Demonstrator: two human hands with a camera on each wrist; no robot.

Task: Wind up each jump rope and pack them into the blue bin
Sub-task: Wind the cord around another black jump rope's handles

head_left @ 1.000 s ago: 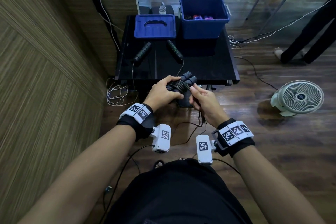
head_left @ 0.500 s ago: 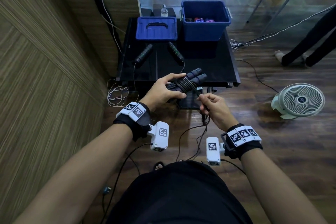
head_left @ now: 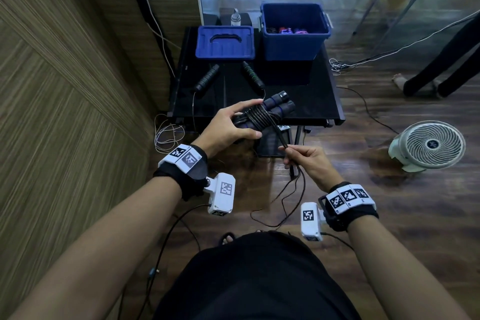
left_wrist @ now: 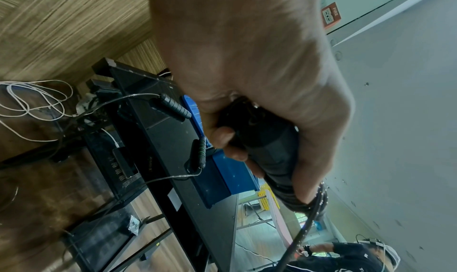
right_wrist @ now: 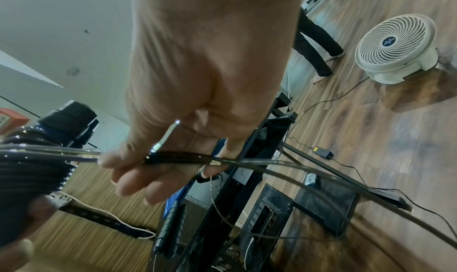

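My left hand (head_left: 228, 125) grips a pair of dark jump rope handles (head_left: 278, 106) held side by side, with black cord (head_left: 259, 118) coiled round them. The same bundle (left_wrist: 269, 155) fills my palm in the left wrist view. My right hand (head_left: 304, 161) pinches the doubled loose cord (right_wrist: 178, 157) just below the bundle; the rest hangs in a loop toward the floor. A second rope's two black handles (head_left: 207, 76) (head_left: 252, 74) lie apart on the black table (head_left: 322, 101). The open blue bin (head_left: 293, 41) stands at the table's back right with wound ropes inside.
The bin's blue lid (head_left: 224, 41) lies flat at the back left of the table. A white floor fan (head_left: 428, 145) stands on the wood floor to the right. Another person's legs (head_left: 441, 70) are at the far right. Loose white cable (head_left: 166, 132) lies by the wall.
My right hand has drawn back and down from the bundle, sliding along the cord. The left hand has raised the handles slightly toward the table edge.
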